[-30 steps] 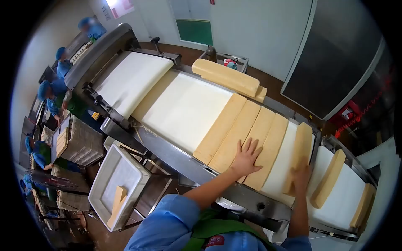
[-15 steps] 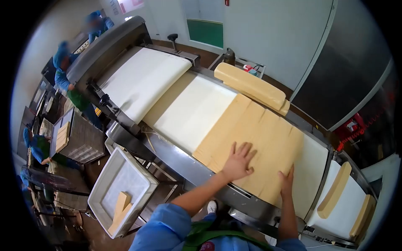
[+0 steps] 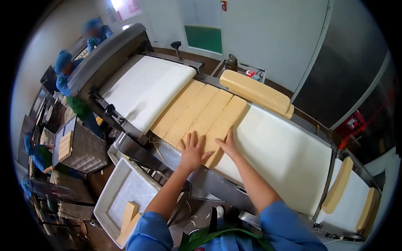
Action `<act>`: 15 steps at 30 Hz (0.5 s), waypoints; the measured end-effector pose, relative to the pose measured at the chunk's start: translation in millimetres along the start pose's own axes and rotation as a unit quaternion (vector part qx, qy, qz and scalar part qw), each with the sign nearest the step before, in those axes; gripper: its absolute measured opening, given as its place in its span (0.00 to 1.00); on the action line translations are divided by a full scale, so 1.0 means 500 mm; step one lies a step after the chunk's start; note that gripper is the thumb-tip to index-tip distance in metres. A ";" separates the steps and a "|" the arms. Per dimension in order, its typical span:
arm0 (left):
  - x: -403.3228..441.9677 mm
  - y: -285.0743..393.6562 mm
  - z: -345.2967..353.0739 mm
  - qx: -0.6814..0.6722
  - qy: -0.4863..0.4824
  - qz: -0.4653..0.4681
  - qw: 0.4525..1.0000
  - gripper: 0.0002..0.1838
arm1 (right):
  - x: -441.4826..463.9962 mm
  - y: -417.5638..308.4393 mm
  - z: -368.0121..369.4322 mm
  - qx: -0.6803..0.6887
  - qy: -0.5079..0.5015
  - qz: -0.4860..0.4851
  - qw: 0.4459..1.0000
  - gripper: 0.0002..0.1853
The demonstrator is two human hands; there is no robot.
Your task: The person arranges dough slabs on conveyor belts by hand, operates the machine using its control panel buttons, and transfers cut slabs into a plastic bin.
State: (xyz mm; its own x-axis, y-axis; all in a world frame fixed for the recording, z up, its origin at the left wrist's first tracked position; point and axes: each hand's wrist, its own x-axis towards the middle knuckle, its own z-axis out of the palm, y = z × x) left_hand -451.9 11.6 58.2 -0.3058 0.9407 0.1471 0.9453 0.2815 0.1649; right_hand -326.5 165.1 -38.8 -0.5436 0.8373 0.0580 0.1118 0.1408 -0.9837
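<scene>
A row of thick pale-yellow slabs, dough by their look (image 3: 199,111), lies side by side on the white conveyor belt (image 3: 284,146), its far end against the raised white belt (image 3: 146,90). My left hand (image 3: 192,152) rests flat on the near part of the slabs, fingers spread. At the row's right edge is my right hand (image 3: 228,144), its thumb on top and its fingers stretched along the side of the last slab. Both hands touch the slabs without lifting them.
More slabs (image 3: 255,92) lie along the far rail, and others (image 3: 338,184) on the lower belt at right. A white tub (image 3: 111,188) with offcuts stands below left. A metal roller housing (image 3: 109,54) spans the far end. Co-workers (image 3: 67,79) stand at left.
The row of slabs has slid left along the belt to the raised belt, uncovering white belt on the right. Both hands have moved left with it.
</scene>
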 end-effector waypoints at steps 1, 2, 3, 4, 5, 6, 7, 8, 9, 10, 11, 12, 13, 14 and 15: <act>-0.007 0.012 -0.002 0.028 0.005 0.025 0.999 0.40 | -0.001 -0.020 -0.021 0.012 -0.034 0.004 0.999 0.55; -0.010 0.005 0.012 0.031 0.019 0.025 0.999 0.40 | -0.014 -0.037 -0.062 0.092 -0.123 0.094 0.984 0.55; -0.006 -0.001 0.017 0.028 0.020 0.031 0.999 0.40 | -0.041 -0.036 -0.101 0.017 -0.116 0.051 0.992 0.54; -0.004 -0.007 0.016 0.015 0.026 0.030 0.999 0.39 | -0.076 -0.028 -0.145 -0.057 -0.107 0.009 0.993 0.53; -0.010 -0.011 0.015 0.003 0.028 0.027 0.999 0.38 | -0.127 -0.040 -0.211 -0.190 -0.038 -0.023 0.981 0.49; -0.013 -0.007 0.005 0.007 0.022 0.018 1.000 0.37 | -0.180 -0.053 -0.293 -0.256 0.033 -0.031 0.966 0.47; -0.015 -0.007 0.002 0.003 0.022 0.025 0.999 0.37 | -0.237 -0.029 -0.385 -0.296 0.124 -0.026 0.947 0.46; -0.021 -0.009 0.004 0.006 0.025 0.011 1.000 0.36 | -0.310 0.035 -0.498 -0.382 0.219 -0.053 0.896 0.46; -0.025 -0.010 0.008 0.008 0.027 -0.001 1.000 0.35 | -0.398 0.080 -0.605 -0.498 0.305 0.047 0.810 0.47; -0.033 -0.009 0.015 0.014 0.040 -0.002 0.999 0.32 | -0.494 0.098 -0.707 -0.602 0.338 0.108 0.715 0.50; -0.042 -0.005 0.024 0.012 0.035 0.005 0.999 0.32 | -0.578 0.040 -0.780 -0.573 0.349 0.222 0.707 0.53; -0.048 -0.004 0.030 0.008 0.054 -0.005 0.998 0.31 | -0.658 0.070 -0.840 -0.612 0.397 0.297 0.616 0.54; -0.055 -0.006 0.034 0.005 0.074 -0.018 0.997 0.30 | -0.693 0.027 -0.846 -0.542 0.419 0.392 0.615 0.53; -0.062 -0.002 0.036 0.012 0.086 -0.021 0.996 0.29 | -0.717 -0.035 -0.843 -0.464 0.433 0.480 0.606 0.52; -0.066 0.002 0.035 0.014 0.085 -0.023 0.996 0.29 | -0.729 -0.014 -0.858 -0.464 0.430 0.479 0.608 0.52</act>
State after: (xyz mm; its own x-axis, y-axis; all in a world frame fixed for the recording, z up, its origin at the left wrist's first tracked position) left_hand -439.1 -15.7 36.2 -0.3616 0.8813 0.3042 0.9318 0.3310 0.1488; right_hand 227.7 85.5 20.0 0.7330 0.6802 -0.0054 0.6731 -0.7264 -0.1390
